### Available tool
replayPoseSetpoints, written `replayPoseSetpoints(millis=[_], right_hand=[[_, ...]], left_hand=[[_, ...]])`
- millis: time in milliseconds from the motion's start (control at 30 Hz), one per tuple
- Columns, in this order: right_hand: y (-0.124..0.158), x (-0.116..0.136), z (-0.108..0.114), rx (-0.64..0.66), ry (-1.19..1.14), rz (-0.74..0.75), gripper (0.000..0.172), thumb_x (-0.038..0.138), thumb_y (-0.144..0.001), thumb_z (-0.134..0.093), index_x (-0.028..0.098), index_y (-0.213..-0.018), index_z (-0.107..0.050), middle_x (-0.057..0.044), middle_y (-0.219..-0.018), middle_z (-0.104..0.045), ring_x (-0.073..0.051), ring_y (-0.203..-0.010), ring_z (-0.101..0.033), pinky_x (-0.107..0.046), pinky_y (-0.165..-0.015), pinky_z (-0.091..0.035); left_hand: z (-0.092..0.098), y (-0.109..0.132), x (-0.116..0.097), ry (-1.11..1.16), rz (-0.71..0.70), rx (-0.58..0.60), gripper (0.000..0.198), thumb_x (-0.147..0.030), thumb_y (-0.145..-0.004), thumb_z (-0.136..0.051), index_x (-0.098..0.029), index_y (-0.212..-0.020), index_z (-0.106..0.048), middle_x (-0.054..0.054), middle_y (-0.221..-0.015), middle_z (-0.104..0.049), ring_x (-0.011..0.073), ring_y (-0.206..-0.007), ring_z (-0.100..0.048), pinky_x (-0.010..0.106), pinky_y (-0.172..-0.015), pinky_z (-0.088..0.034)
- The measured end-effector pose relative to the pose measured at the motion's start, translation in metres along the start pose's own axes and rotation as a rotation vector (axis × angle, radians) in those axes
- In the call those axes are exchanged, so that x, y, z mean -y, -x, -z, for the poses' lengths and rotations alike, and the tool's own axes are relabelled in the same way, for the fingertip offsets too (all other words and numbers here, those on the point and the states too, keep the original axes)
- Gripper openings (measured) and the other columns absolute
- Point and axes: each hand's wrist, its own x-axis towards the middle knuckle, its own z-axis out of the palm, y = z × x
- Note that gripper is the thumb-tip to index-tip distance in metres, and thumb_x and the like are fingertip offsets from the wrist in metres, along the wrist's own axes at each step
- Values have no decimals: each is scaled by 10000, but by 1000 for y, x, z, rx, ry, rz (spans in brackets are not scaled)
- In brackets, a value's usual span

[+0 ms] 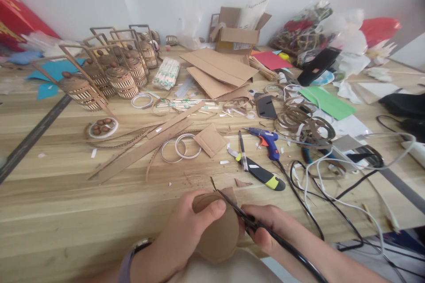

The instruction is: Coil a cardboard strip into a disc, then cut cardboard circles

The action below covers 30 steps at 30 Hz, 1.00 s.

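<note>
At the table's near edge, my left hand (181, 223) pinches a round piece of brown cardboard (221, 241), thumb on its face. The dark scissors (239, 213) are in my right hand (274, 221), fingers closed about their handles. Their blades lie at the upper right rim of the cardboard, slightly apart at the tips, where a corner of it sticks out beyond the curve. Beyond my hands a small cardboard scrap (243, 182) lies near a utility knife (265, 176) and a pen (243, 150).
A blue glue gun (267, 138) and tangled cables (332, 181) lie to the right. Cardboard strips (142, 152), tape rings (188, 146) and a square cardboard piece (210, 140) lie ahead. Several small lidded baskets (121, 80) with tall handles stand at the left; cardboard sheets (219, 66) lie farther back.
</note>
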Motion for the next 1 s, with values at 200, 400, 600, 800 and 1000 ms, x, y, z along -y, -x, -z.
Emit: replayPoseSetpoints(millis=[200, 400, 600, 800, 1000], right_hand=[[3, -17, -2, -17, -1, 65, 740, 923, -811, -330, 199, -743, -468, 21, -700, -385, -130, -631, -311, -219, -535, -315], [4, -20, -1, -25, -5, 70, 732, 914, -812, -363, 194, -729, -471, 18, -707, -403, -132, -646, -343, -220, -551, -333], [4, -20, 0, -19, 22, 76, 736, 902, -834, -345, 188, -737, -494, 13, -713, -417, -134, -651, -354, -218, -538, -322], [1, -23, -2, -80, 46, 75, 755, 921, -817, -335, 193, -718, -508, 16, -664, -422, -133, -612, -369, -216, -503, -333], [-8, -23, -11, -196, 129, 36, 799, 951, -795, -276, 189, -719, -507, 4, -668, -429, -149, -639, -379, -239, -533, -329]], left_hand=[[1, 0, 1, -5, 0, 12, 450, -554, -660, -790, -243, -976, -715, 49, -1028, -780, 330, -1041, -662, 417, -889, -494], [1, 0, 0, -24, 20, -12, 475, -549, -643, -801, -242, -992, -705, 60, -1051, -774, 338, -1062, -655, 420, -902, -484], [2, -1, 3, -4, 25, -2, 471, -537, -652, -803, -238, -1002, -705, 64, -1076, -775, 344, -1086, -658, 426, -910, -485], [3, -5, -3, -35, 50, -57, 497, -542, -593, -836, -248, -972, -708, 60, -1038, -787, 360, -1086, -669, 438, -907, -507], [6, -10, -21, 185, -107, 210, 497, -523, -656, -804, -173, -998, -723, 117, -1075, -796, 362, -1092, -699, 444, -949, -520]])
